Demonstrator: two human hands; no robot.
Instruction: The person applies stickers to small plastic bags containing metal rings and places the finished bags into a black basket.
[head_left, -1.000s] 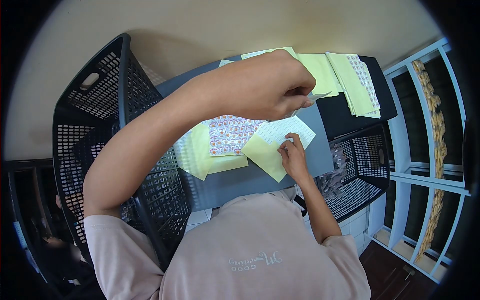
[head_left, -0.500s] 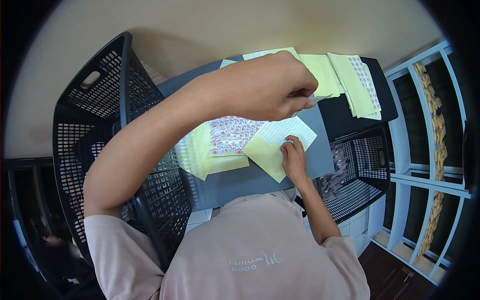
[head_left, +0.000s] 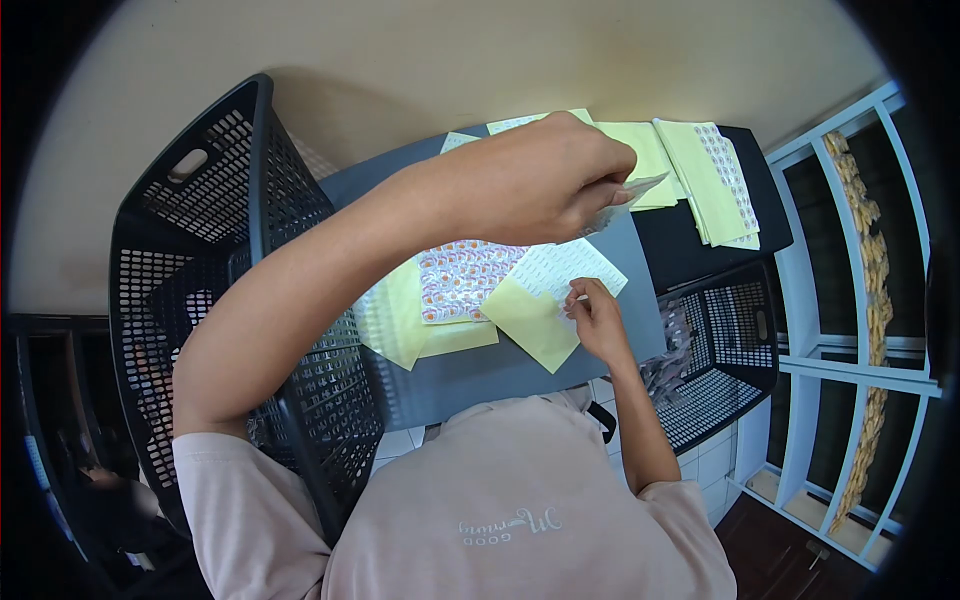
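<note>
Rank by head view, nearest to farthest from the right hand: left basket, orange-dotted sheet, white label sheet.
1. White label sheet, right by the right hand
2. Orange-dotted sheet, to its left
3. Left basket, farther left, past the table

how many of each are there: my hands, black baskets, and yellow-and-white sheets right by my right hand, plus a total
Hands: 2 (left hand, right hand)
Black baskets: 2 (left basket, right basket)
Yellow-and-white sheet right by the right hand: 1
Total: 5
</note>
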